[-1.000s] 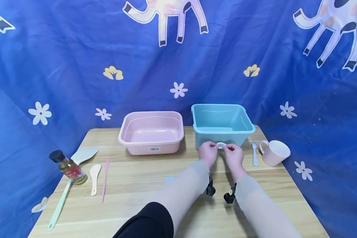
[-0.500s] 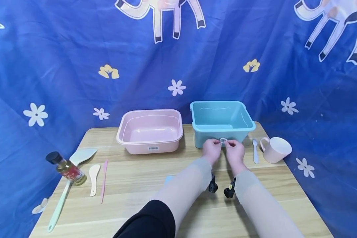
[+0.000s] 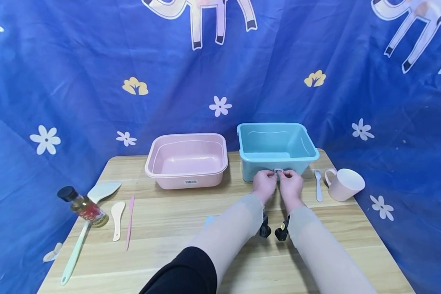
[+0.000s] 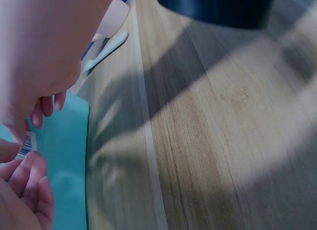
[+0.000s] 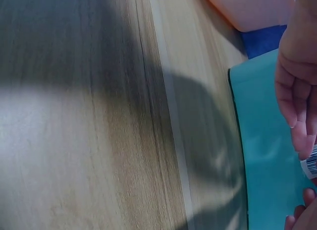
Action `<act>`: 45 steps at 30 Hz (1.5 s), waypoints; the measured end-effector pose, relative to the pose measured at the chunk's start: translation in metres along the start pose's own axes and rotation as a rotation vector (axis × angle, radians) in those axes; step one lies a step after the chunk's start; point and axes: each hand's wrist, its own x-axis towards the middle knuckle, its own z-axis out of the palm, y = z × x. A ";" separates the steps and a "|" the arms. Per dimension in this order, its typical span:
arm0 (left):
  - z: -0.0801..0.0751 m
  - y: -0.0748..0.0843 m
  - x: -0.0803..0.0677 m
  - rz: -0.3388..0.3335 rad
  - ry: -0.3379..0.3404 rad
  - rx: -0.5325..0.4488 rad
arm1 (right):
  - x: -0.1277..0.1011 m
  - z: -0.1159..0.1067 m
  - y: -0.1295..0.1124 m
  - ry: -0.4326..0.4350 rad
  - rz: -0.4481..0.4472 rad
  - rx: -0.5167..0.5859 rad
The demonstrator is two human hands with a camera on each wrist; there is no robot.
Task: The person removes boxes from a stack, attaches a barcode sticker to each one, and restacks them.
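Observation:
A barcode sticker [image 3: 278, 170], white with black bars, shows at the front wall of the teal plastic bin [image 3: 255, 166]. My left hand [image 3: 264, 184] pinches its left edge and my right hand [image 3: 291, 185] its right edge, knuckles close together. In the left wrist view the sticker [image 4: 27, 144] sits between both hands' fingertips, over the teal wall. The right wrist view catches part of the sticker [image 5: 312, 165] at the frame's edge, below the left hand's fingers. Most of the sticker is hidden behind the thumbs and fingertips in the head view.
Left of the bin stands a pink basin [image 3: 186, 182]. A light blue fork [image 3: 318, 187] and a pink mug [image 3: 345, 185] are to the right. At far left lie a spatula [image 3: 74, 254], a white spoon [image 3: 117, 218], a pink knife [image 3: 130, 222] and a bottle [image 3: 90, 210].
My left hand has moved closer to the right one. The sticker, flat and wide a second ago, now bows upward and shows less between the fingers. The head view has shifted slightly.

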 end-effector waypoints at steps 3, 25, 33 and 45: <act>0.000 0.001 0.000 -0.003 -0.003 -0.011 | 0.001 -0.001 -0.002 0.001 0.012 -0.004; 0.000 0.000 0.001 -0.021 0.000 -0.027 | 0.007 -0.001 -0.003 -0.001 0.035 -0.090; -0.004 0.001 -0.002 -0.003 0.019 -0.018 | 0.007 0.000 -0.003 0.002 0.044 -0.088; -0.001 -0.003 -0.009 0.041 -0.155 -0.091 | 0.006 0.000 -0.002 -0.032 0.066 -0.109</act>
